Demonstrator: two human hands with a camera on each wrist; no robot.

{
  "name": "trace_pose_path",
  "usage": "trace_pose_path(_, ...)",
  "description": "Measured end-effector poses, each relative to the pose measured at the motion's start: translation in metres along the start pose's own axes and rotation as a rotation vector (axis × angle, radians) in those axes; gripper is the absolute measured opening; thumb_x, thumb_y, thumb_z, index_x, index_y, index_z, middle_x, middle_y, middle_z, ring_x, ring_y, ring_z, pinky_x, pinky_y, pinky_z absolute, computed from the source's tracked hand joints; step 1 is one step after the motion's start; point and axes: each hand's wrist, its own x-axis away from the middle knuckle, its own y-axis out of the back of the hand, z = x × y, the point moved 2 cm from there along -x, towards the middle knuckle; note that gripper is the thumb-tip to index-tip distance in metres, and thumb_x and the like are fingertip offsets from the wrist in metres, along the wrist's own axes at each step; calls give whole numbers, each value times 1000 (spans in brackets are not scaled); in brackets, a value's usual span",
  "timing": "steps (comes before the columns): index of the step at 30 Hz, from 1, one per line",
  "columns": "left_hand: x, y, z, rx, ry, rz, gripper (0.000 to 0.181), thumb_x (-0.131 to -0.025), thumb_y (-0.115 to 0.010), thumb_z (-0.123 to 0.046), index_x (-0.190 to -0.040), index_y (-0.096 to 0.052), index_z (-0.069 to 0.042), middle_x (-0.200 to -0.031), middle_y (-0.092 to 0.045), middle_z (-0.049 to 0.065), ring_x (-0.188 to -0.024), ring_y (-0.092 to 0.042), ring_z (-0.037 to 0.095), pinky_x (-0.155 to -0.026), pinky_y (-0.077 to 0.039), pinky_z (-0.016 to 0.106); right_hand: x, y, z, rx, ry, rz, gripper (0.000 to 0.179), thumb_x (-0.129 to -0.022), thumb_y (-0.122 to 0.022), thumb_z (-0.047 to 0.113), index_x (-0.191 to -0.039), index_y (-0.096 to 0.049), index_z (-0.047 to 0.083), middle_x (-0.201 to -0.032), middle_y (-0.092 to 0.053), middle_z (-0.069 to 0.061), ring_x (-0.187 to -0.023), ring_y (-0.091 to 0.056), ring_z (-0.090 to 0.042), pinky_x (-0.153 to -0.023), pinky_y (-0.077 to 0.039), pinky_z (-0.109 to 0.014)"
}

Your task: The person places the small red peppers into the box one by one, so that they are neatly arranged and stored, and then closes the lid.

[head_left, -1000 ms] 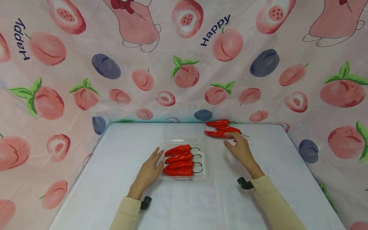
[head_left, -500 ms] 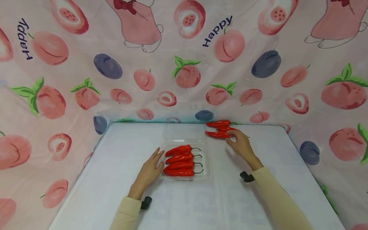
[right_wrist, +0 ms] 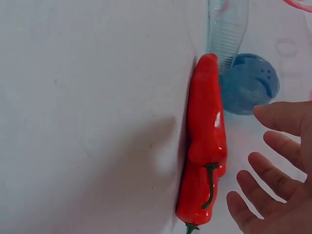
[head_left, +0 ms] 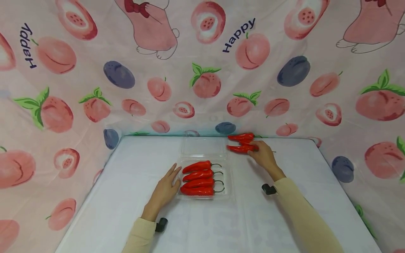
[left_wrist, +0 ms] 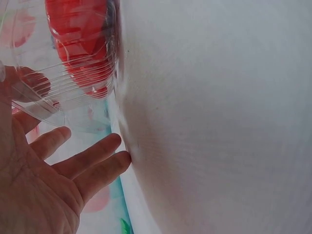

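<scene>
Several red chili peppers (head_left: 198, 174) lie side by side in a clear plastic clamshell box (head_left: 228, 188), stems to the right. At the box's left side is my left hand (head_left: 164, 188), fingers spread and relaxed; in the left wrist view the thumb shows against the clear plastic wall (left_wrist: 58, 83). Three more red peppers lie at the back right of the table. My right hand (head_left: 265, 156) is over the stem end of the front pepper (head_left: 238, 149), thumb and forefinger apart on either side. In the right wrist view its fingers are spread beside the peppers (right_wrist: 207, 112), not closed round them.
The box's raised clear lid (head_left: 204, 146) reaches toward the back edge of the white table (head_left: 126, 196). A fruit-printed cloth (head_left: 177, 77) hangs behind and at the sides. The rearmost loose pepper (head_left: 242, 136) lies at the table's back edge.
My right hand has moved slightly forward and lower, its thumb and forefinger coming to the front loose pepper. The left hand has stayed beside the box.
</scene>
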Motion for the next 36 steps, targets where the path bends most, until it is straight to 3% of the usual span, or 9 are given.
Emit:
trace_pose_path(13,1,-3,2,-9,-3,-20,51,-97,-53,-26,-148,-46,-22,-161,-33,-3,-136,-50,33,-109,-42,56,-9,-15,-6,67,23,34,50,-85,-74,16,-130,-58,1,-135,-56,-23,-124,-52,-40,-107,-44,-56)
trace_pose_path(21,1,-1,0,-9,-9,-17,51,-97,-53,-26,-148,-46,-21,-161,-32,-2,-135,-51,34,-109,-42,56,-9,-21,-10,74,-31,78,51,-85,-75,16,-132,-58,5,-140,-54,-21,-131,-46,-40,-111,-40,-57)
trace_pose_path(36,2,-1,-1,-8,-4,-12,51,-97,-53,-26,-148,-46,-21,-161,-33,-1,-136,-50,34,-109,-42,56,-6,-32,-16,49,-100,162,56,-86,-73,17,-138,-54,9,-138,-55,-17,-124,-49,-38,-107,-43,-58)
